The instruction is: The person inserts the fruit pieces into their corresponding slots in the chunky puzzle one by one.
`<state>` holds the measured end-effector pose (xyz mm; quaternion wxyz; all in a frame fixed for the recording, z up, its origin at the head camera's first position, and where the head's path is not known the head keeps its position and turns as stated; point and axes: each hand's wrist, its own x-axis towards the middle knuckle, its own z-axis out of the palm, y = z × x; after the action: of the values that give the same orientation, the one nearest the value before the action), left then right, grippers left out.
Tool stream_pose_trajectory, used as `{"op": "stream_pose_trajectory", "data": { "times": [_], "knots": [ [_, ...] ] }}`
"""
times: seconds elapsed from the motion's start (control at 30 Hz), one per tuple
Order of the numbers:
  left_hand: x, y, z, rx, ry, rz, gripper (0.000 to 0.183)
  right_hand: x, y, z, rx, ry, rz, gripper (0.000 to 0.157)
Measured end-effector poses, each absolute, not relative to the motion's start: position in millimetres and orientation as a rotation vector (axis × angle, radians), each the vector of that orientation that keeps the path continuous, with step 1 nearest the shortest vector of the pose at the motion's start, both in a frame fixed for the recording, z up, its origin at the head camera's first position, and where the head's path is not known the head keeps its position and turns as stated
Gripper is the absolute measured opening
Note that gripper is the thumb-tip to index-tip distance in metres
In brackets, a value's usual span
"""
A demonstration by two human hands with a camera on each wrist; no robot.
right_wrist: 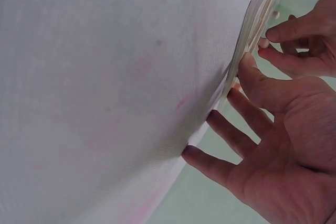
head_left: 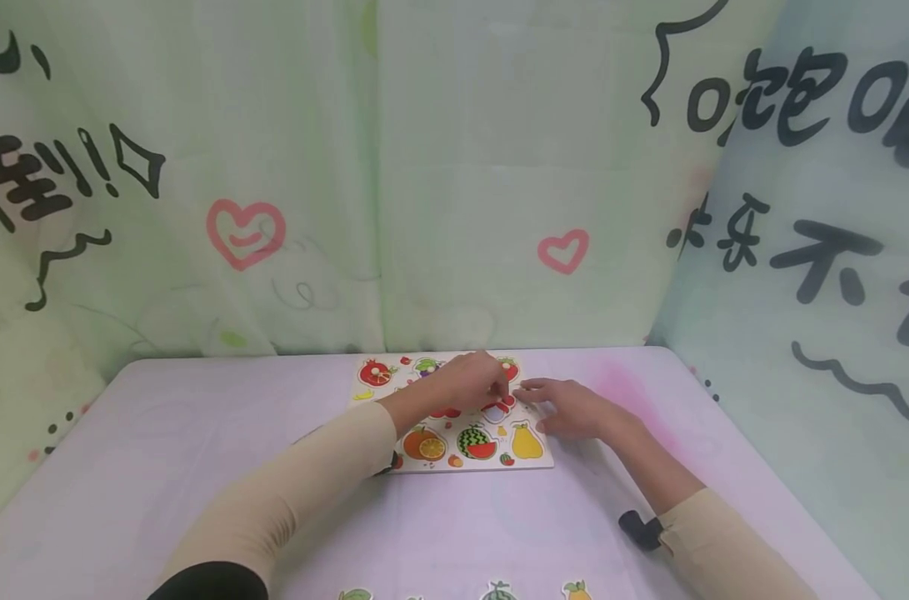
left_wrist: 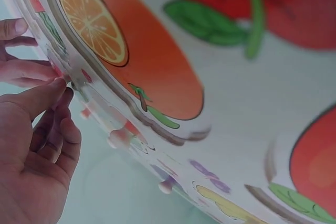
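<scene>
A fruit puzzle board (head_left: 454, 463) with small knobs lies at the far middle of the table. My left hand (head_left: 465, 382) reaches over it and, with thumb and fingertips, pinches a small knob (right_wrist: 263, 42) on the board's right half. In the left wrist view, the left hand (left_wrist: 39, 145) has its other fingers curled beneath. My right hand (head_left: 570, 408) lies at the board's right edge, thumb and fingers spread, fingertips touching the table and the edge. Orange (head_left: 424, 444), watermelon (head_left: 476, 442) and pear (head_left: 527, 441) pictures show along the near side; the left hand and forearm hide part of the board.
Loose fruit pieces lie at the near edge of the head view: a green one (head_left: 356, 594), a watermelon (head_left: 499, 592) and a yellow-orange one (head_left: 576, 591). A pale cloth covers the table (head_left: 274, 400). Printed curtains (head_left: 454, 192) stand behind and at both sides.
</scene>
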<state>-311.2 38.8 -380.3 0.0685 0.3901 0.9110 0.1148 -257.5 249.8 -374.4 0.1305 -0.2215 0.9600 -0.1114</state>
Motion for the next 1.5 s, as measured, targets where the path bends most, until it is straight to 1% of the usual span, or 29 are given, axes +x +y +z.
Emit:
{"op": "stream_pose_trajectory", "data": {
  "times": [0.17,0.4,0.63,0.93,1.13,1.5],
  "knots": [
    [-309.3,39.4,-381.6,1.154,2.742,0.353,0.016,-256.5,248.1,-373.8,-0.597,2.776,-0.339,0.061],
    [-305.4,39.8,-381.3,1.106,2.741,0.378,0.019,-253.8,246.1,-370.8,-0.615,2.774,-0.35,0.059],
    [-303.7,39.5,-380.2,1.197,2.745,0.261,0.021,-253.7,246.3,-370.0,-0.644,2.783,-0.328,0.059],
    [-296.3,35.3,-384.3,1.177,2.765,0.252,0.026,-254.0,245.8,-370.2,-0.629,2.77,-0.332,0.059],
    [-289.9,24.5,-384.9,1.206,2.825,0.257,0.024,-254.2,244.4,-372.0,-0.592,2.767,-0.339,0.06],
    [-268.7,-10.0,-381.5,1.218,2.796,0.314,0.019,-254.3,244.5,-372.2,-0.569,2.786,-0.321,0.06]
  ]
}}
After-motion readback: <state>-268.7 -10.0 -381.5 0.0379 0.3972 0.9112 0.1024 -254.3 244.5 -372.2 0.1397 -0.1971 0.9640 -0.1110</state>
